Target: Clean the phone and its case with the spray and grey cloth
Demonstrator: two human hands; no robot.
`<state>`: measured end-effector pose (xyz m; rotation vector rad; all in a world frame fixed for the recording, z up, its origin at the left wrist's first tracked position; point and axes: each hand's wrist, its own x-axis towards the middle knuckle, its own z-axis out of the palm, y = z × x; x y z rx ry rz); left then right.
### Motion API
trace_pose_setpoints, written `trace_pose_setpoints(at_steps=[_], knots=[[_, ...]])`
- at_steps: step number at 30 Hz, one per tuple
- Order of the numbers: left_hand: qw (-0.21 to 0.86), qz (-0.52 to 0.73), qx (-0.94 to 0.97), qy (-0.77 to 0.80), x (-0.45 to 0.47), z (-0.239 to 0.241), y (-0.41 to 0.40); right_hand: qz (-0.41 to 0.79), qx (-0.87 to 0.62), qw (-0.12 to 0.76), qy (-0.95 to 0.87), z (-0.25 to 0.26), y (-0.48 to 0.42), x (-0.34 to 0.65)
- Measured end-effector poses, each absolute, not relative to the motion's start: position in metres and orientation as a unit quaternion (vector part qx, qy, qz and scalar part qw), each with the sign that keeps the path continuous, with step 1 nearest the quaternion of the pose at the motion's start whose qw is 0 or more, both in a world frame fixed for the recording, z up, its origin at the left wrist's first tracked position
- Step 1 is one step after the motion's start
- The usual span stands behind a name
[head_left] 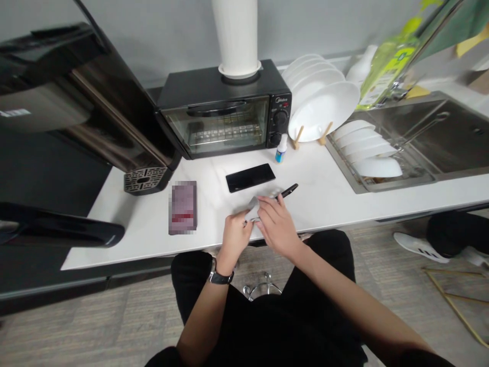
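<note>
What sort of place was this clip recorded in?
Most likely a small kitchen or kitchenette: a toaster oven sits on a white counter, beside white plates in a stand and a steel sink.

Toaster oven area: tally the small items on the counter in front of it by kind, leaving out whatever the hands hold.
Black smartphone: 1
Blue-and-white small bottle: 1
Blurred rectangular item: 1
Total: 3

Black toaster oven (216, 122) beside white plates (323, 109) on wooden stand (297, 137)
</note>
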<state>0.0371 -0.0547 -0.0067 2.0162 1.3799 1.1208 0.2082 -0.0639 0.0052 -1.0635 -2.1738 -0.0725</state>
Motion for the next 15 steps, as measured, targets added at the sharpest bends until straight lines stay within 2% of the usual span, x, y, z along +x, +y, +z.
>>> trace_pose_setpoints(at_steps=[4,9,15], knots=[[0.205,0.419,0.739,0.486,0.031,-0.016,-0.055,-0.044,-0.386,0.321,-0.864,0.0,-0.073,0.185],[0.178,0.359,0.777,0.485,0.028,-0.013,-0.056,-0.105,-0.372,0.303,-0.871,0.001,-0.056,0.205],[0.259,0.403,0.73,0.488,0.035,0.0,-0.06,-0.137,-0.44,0.282,-0.842,0.008,-0.03,0.244]])
